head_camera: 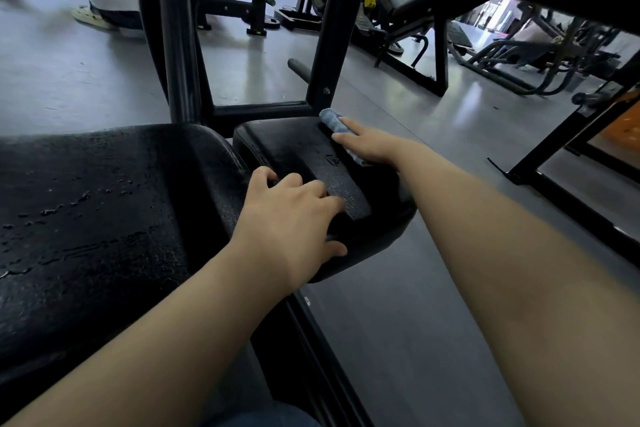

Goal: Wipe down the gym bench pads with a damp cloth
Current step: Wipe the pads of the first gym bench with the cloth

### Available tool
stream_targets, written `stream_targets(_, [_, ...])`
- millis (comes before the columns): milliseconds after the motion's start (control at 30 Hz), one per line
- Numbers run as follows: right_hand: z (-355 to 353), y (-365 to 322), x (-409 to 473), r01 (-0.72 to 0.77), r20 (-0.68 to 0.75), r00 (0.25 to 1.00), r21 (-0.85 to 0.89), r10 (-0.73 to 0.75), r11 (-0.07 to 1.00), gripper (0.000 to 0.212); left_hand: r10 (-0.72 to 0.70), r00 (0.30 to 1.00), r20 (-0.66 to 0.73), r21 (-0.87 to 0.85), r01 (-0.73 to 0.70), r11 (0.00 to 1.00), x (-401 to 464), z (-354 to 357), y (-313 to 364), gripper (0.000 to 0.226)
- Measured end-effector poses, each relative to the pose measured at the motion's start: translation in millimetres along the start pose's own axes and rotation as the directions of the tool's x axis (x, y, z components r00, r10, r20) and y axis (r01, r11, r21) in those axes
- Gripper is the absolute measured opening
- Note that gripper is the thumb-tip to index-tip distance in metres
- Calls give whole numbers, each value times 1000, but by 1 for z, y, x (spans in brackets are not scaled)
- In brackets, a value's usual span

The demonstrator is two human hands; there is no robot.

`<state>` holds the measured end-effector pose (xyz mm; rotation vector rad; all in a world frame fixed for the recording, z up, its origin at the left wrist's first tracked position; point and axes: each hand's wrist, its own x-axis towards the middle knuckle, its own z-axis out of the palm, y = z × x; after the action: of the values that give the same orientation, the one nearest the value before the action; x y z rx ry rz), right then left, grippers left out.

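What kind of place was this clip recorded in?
Almost certainly a gym floor. The hands work on a black padded bench seat, its steel frame rises behind, and further benches and machines stand on the grey floor, with a weight plate lying there.

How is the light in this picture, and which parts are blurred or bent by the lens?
Head view: daylight from the far right glares on the grey floor; the wet large pad glints, the seat pad stays dark; the frame posts lean from wide-angle distortion; the background machines look soft; both hands and the blue cloth are sharp.
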<state>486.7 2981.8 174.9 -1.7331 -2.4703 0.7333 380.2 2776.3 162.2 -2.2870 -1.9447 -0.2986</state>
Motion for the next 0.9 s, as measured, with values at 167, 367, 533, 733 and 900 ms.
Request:
stream_targets(167, [7,23,-43,0,-60,998,119,8,993,53,27,999,-37,21,-26,999,-8,5,1,51])
stream_targets(367, [37,35,-96,-9,-291,933,567,210,824,30,39,999,-29,55,-37,998,-21,-1,-10,56])
stream_targets(533, [87,1,-114,-44,-389,716,804,580,593,51,-11,999,37,46,10,999,-30,-8,-17,70])
stream_targets(733, [149,-64,-150,-12,-428,729,772,534,635,63,144,973,-178,9,-145,989,-43,3,-9,59])
stream_targets(900, [156,-42,-132,-5,-497,706,709,505,705,51,278,927,-251,88,-264,961,-44,24,-5,66])
